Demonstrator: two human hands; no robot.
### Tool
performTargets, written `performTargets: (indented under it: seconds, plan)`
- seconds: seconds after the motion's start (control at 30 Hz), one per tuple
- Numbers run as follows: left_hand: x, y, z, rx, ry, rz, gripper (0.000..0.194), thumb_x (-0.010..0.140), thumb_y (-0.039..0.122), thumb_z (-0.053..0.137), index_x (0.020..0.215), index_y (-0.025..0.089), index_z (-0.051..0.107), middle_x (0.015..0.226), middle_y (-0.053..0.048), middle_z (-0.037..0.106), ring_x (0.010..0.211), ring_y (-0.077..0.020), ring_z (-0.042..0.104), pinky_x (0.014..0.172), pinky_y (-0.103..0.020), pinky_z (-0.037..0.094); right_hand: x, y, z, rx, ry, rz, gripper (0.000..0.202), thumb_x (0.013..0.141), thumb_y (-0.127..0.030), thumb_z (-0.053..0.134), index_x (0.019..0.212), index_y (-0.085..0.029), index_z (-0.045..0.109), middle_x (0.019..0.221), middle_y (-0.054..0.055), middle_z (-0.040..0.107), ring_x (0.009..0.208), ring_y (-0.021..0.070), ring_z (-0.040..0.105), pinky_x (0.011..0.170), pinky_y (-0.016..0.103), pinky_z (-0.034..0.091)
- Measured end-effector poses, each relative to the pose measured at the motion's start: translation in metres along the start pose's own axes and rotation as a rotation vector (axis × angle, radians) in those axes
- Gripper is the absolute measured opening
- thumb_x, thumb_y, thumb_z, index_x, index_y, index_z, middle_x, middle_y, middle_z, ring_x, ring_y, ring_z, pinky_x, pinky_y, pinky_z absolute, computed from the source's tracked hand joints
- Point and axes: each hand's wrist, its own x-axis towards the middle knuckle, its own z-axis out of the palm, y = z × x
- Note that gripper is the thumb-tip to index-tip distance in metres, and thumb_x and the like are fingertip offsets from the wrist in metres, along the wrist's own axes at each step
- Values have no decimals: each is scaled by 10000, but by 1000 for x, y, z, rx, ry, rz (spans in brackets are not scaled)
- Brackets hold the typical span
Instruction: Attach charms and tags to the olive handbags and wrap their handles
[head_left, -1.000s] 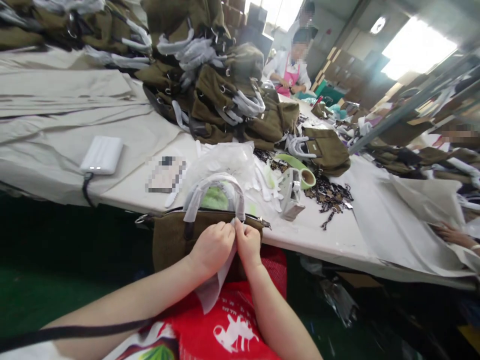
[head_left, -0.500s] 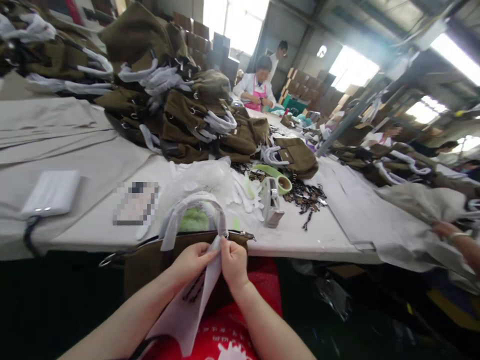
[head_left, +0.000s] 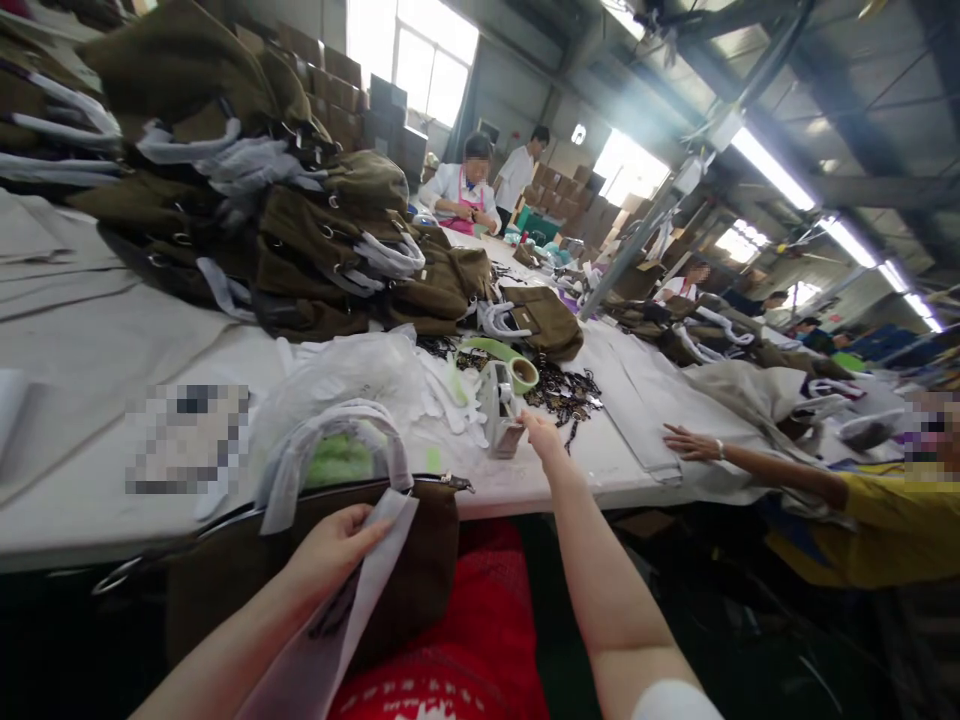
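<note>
An olive-brown handbag (head_left: pixel 420 560) rests upright against the table edge, its arched handle (head_left: pixel 352 412) wrapped in white material. My left hand (head_left: pixel 341 545) grips a long white wrapping sheet (head_left: pixel 367 570) between thumb and fingers, just below the handle's right base. Dark chain-like links show partly behind the sheet. My right hand (head_left: pixel 541 437) is stretched forward to a grey tape dispenser (head_left: pixel 497 410), fingertips pinched together at its front edge. Whatever lies between those fingertips is too small to make out. A roll of light green tape (head_left: pixel 523 374) stands just behind the dispenser.
Piled olive bags (head_left: pixel 330 240) fill the table's left and back. Crumpled clear plastic (head_left: pixel 345 375), dark chains (head_left: pixel 570 395) and a blurred-out phone-like object (head_left: pixel 187 440) lie nearby. At right, a co-worker's hand (head_left: pixel 694 443) rests on grey fabric (head_left: pixel 739 400).
My right hand has left the handle base and reached forward to the tape dispenser. My left hand still holds the sheet. The view has turned right, and the co-worker's arm at right has reached further in.
</note>
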Motion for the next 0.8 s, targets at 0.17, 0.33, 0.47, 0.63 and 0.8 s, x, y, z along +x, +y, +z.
performTargets:
  seconds: [0.17,0.33,0.47,0.63,0.8]
  plan:
    - [0,1,1,18,10,25,570,550,643,776,826,149,710,746,-40,730,691,-213,640,599,-267,468,16,12,17,129,-68,71,414,611,-518,686,664,-110,722,560,34,630,541,153,528,557,272,406]
    - [-2,3,1,-5,-3,12,544,585,608,783,862,145,709,788,-47,741,693,-201,645,617,-266,477,-5,16,7,220,15,53,455,617,-528,697,789,-108,725,702,53,686,634,153,568,604,258,423]
    - [-1,1,0,-3,-9,20,547,583,608,781,862,144,706,771,-43,729,677,-196,635,586,-256,463,-28,29,6,269,-26,129,404,649,-523,678,725,-126,680,600,33,645,511,128,524,490,242,380]
    - [0,-1,-1,56,7,37,562,586,636,756,844,139,703,755,-46,715,659,-197,620,563,-258,444,-30,45,18,268,-68,200,387,623,-534,659,670,-151,630,559,25,632,431,115,518,424,226,387]
    - [0,-4,3,85,64,76,544,587,630,739,801,131,698,714,-39,689,639,-181,592,558,-251,417,-23,60,15,179,-97,226,331,623,-479,679,670,-154,635,540,20,630,418,116,526,419,222,401]
